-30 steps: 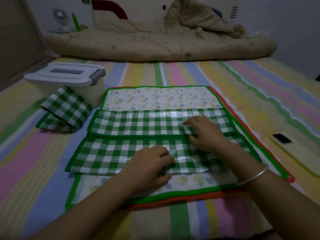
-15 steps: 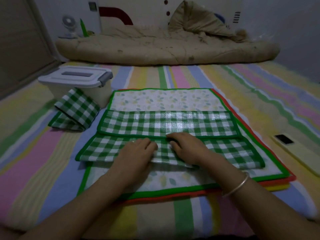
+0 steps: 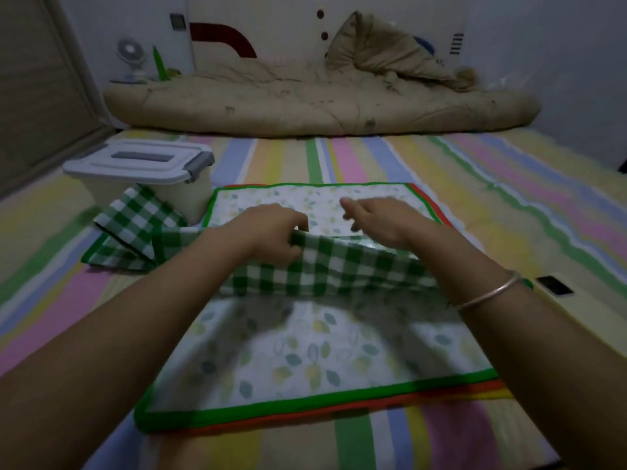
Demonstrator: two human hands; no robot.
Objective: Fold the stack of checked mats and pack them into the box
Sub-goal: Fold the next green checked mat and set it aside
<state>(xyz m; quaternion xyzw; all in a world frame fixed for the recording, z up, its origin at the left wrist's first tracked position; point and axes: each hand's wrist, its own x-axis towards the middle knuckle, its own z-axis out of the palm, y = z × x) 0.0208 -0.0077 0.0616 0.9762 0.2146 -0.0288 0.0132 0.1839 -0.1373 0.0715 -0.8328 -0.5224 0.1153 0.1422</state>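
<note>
Head view: at the far left stands the white lidded plastic box [image 3: 139,164], its lid shut, and a folded green-and-white checked mat [image 3: 135,228] leans against its near side, not yet packed. Next to the right, my left hand [image 3: 271,232] has its fingers curled over the raised edge of the checked mat in work [image 3: 339,269], pinching it with the thumb underneath. A moment ago this mat lay flat in two long bands on the pile with both palms pressing it down; now the near band is up off the surface, hanging as a sagging strip between the wrists, and both hands have gone toward the far side. I read that as the next fold under way, the strip being carried over to narrow it. The mat sits over the middle of the leaf-printed stack of mats with green and red borders [image 3: 305,354], which shows bare both near and far of it. My right hand [image 3: 383,222] hovers over the strip's right part, fingers pointing left; motion blur keeps me from telling whether it grips the edge or only rides above it. A silver bangle [image 3: 488,293] circles that wrist, and a pale phone-like slab [image 3: 556,286] lies just beyond on the striped sheet [image 3: 509,184]. Several mats remain unfolded, so the task looks far from finished.
</note>
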